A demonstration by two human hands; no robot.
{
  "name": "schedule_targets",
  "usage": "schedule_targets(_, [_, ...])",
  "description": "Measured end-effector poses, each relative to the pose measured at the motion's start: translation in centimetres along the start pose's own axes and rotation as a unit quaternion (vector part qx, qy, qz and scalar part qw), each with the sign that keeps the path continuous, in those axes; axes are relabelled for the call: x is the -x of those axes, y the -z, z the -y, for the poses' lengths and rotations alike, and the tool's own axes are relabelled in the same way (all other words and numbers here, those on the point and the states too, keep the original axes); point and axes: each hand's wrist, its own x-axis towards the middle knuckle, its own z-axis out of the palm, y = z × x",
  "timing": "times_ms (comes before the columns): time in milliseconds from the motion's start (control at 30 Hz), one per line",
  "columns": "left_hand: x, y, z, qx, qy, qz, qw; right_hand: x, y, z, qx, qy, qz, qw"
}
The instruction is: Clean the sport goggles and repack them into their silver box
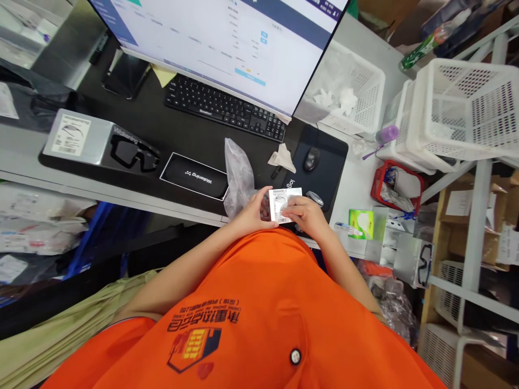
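Both my hands hold a small silver-white printed box (285, 201) just above the desk's front edge. My left hand (254, 213) grips its left side with fingers wrapped round it. From the right, my right hand (307, 215) closes on it, fingers curled over the front. A crumpled clear plastic bag (238, 175) stands just left of my left hand. A black glasses case (195, 176) with white lettering lies further left, beside black sunglasses (134, 154) on a silver box (77, 135).
A monitor (227, 38) and black keyboard (225, 106) sit at the back of the dark desk. A mouse (311, 159) rests on a mouse pad (330, 162). White perforated baskets (462, 108), a red basket (395, 186) and a green box (361, 223) fill the right side.
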Motion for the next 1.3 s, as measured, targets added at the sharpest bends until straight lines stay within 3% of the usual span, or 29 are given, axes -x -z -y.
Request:
schedule_targets(200, [-0.1, 0.1, -0.1, 0.008, 0.006, 0.002, 1.0, -0.1, 0.1, -0.5, -0.049, 0.009, -0.027, 0.998])
schedule_targets(567, [-0.2, 0.2, 0.0, 0.021, 0.009, 0.007, 1.0, -0.6, 0.7, -0.1, -0.01, 0.021, 0.011, 1.0])
schedule_targets(800, [-0.2, 0.3, 0.5, 0.039, -0.023, -0.005, 0.999, -0.6, 0.8, -0.7, -0.027, 0.024, 0.018, 0.999])
schedule_targets(933, [-0.1, 0.3, 0.3, 0.019, -0.01, -0.005, 1.0, -0.4, 0.7, -0.8, -0.02, 0.042, 0.001, 0.999])
schedule_targets(1300, [0.1, 0.4, -0.2, 0.014, 0.003, 0.008, 1.0, -0.9, 1.3, -0.3, -0.005, 0.043, 0.045, 0.998])
